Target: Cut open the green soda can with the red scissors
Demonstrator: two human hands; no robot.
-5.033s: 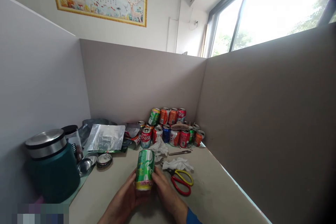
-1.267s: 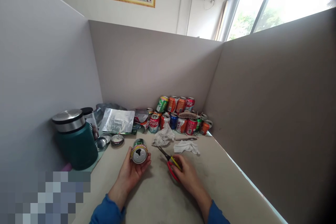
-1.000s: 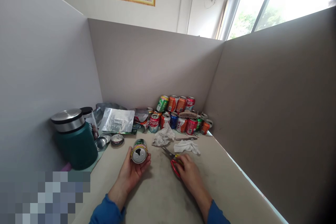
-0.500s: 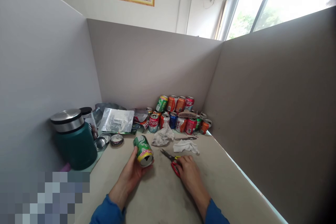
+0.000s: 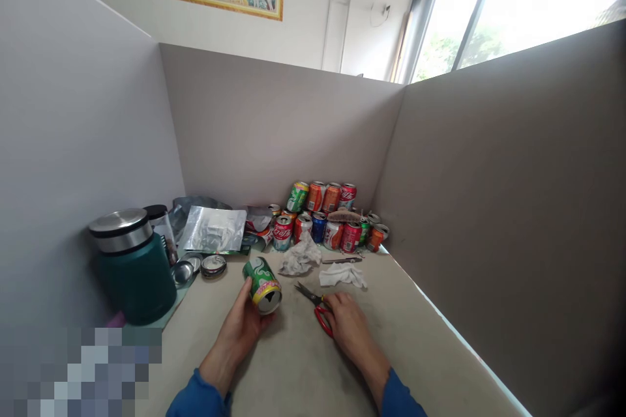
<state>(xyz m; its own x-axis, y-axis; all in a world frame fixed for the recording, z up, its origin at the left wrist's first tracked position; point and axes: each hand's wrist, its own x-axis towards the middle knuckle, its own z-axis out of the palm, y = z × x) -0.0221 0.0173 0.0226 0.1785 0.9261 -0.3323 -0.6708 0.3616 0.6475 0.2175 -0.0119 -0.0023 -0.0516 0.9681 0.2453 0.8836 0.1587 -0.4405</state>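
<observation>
My left hand is wrapped round a green soda can with a yellow and pink band near its opened end. The can is tilted, its silver end with a dark opening facing me. My right hand is closed over the handles of a pair of scissors with red grips. Their dark blades point away to the upper left, toward the can but apart from it. Beyond the scissors lie a crumpled grey-white cloth and a white cloth. The right fingertips are partly hidden behind the hand.
Several soda cans are stacked along the back panel, with a brush among them. A thin metal tool lies before them. At left stand a teal jar, a silver pouch and round lids. Grey partitions enclose the table.
The view has tilted and shifted slightly. My hands keep hold of the can and the scissors, with hardly any movement over the table.
</observation>
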